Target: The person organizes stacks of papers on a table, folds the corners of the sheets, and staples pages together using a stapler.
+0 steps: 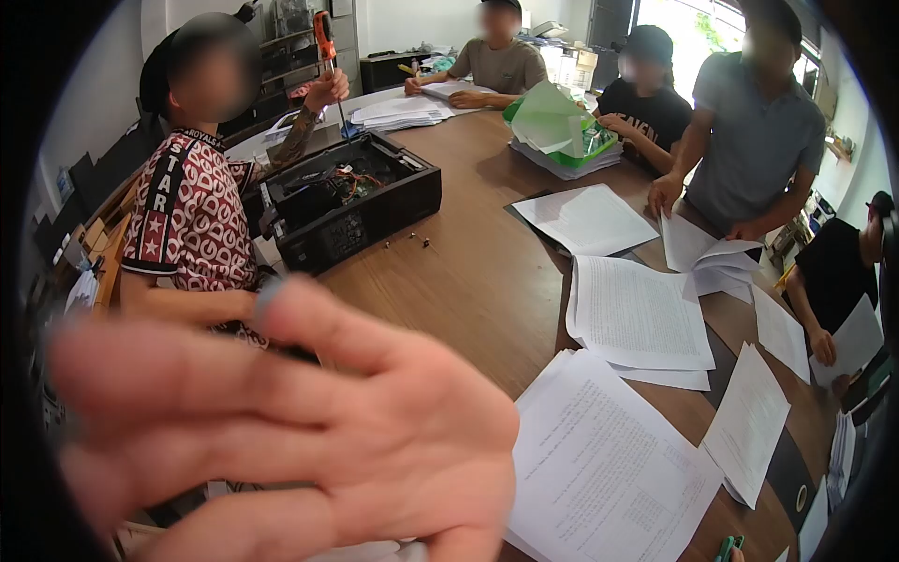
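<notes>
My right hand (393,440) fills the lower left of the head view, very close to the camera. It is open, its fingers spread toward the left and blurred at the tips, and it holds nothing. The hand's shape suggests the right one. Behind it, a printed stack of paper (609,459) lies nearest on the wooden table (468,234). More printed sheets (637,309) rest just beyond. My left hand does not show.
At the left, a person (192,206) holds an orange-handled screwdriver (324,37) over an opened black computer case (361,211). Small screws (412,240) lie beside it. Several people sit or stand around the table with papers. A green bag (562,122) sits on papers at the back.
</notes>
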### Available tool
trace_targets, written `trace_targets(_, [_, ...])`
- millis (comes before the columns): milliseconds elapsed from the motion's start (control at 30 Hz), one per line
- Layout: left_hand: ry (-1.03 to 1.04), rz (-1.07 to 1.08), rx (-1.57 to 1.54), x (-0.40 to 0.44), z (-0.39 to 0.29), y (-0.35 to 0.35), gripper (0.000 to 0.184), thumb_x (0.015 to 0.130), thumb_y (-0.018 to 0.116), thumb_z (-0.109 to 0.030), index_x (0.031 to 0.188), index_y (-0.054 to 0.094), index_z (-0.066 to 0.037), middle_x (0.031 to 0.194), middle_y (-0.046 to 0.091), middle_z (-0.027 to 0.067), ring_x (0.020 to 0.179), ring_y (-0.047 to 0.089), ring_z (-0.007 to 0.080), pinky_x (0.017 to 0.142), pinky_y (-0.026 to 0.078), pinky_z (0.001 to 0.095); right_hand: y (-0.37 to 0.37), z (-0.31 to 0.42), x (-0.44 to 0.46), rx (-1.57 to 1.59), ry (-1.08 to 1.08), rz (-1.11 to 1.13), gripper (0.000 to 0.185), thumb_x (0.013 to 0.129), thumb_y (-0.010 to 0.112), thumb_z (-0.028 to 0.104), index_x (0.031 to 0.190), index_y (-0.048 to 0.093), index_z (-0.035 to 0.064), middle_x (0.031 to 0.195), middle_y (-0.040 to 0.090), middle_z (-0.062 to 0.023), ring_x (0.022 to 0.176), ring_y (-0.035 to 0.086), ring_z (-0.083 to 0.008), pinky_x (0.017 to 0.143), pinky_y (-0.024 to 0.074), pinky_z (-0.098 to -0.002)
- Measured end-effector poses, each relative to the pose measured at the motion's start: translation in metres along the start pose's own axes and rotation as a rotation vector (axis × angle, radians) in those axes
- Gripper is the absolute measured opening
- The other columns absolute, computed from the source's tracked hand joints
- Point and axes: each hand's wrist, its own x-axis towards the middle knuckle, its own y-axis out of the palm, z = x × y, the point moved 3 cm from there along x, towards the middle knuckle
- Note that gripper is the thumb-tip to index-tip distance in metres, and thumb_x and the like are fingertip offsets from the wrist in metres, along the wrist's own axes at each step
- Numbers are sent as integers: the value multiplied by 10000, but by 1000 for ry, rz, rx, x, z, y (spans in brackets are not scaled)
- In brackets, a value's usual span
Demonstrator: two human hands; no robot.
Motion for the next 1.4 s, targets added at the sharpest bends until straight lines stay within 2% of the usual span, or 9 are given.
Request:
trace_targets(100, [-30, 55, 21, 5, 0, -3, 498, 858, 447, -321, 1219, 404, 18, 1333, 317, 184, 1222, 343, 282, 1036, 230, 413, -4, 5, 5, 87, -8, 17, 256, 843, 559, 122, 1022, 554, -60, 1057, 580, -198, 929, 550, -342, 836, 422, -392])
trace_targets(433, [-149, 180, 27, -1, 17, -23, 509, 856, 452, -327, 1229, 392, 15, 1329, 323, 187, 1223, 342, 285, 1037, 229, 414, 5, -8, -6, 18, 94, 67, 283, 839, 564, 130, 1064, 541, -41, 1060, 555, -193, 967, 516, -338, 865, 393, -396])
trace_targets(467, [-160, 178, 26, -3, 19, -25, 510, 856, 453, -327, 1229, 391, 14, 1328, 323, 187, 1223, 342, 285, 1037, 229, 414, 12, -21, -16, 23, 218, 138, 298, 808, 469, 56, 1098, 479, -11, 1113, 480, -168, 1080, 432, -316, 940, 303, -392])
trace_targets(567, [-169, 189, -1, -9, 22, -27, 513, 856, 455, -329, 1232, 387, 13, 1327, 325, 188, 1223, 342, 286, 1037, 228, 415, 14, -35, -24, 57, 173, 137, 304, 808, 469, 61, 1103, 475, -14, 1116, 475, -165, 1075, 429, -316, 945, 297, -394])
trace_targets(700, [-179, 190, -45, -24, 29, -22, 518, 855, 457, -331, 1236, 382, 11, 1325, 327, 189, 1223, 341, 287, 1037, 228, 416, 11, -23, -19, 33, 188, 116, 301, 808, 470, 67, 1099, 475, -13, 1109, 479, -161, 1071, 431, -313, 942, 293, -395])
trace_targets(767, [-182, 178, -61, -35, 32, -19, 520, 855, 458, -333, 1238, 379, 11, 1324, 328, 190, 1224, 341, 287, 1037, 227, 416, 4, -9, -9, -3, 116, 68, 285, 841, 560, 139, 1073, 540, -26, 1068, 545, -193, 985, 503, -341, 879, 380, -404])
trace_targets(1400, [-268, 199, -81, -51, 37, -19, 543, 853, 468, -343, 1256, 356, 3, 1316, 340, 195, 1225, 340, 292, 1038, 225, 419, 5, -15, -10, 30, 116, 99, 291, 844, 551, 131, 1101, 530, -4, 1086, 526, -181, 1001, 481, -337, 882, 365, -410])
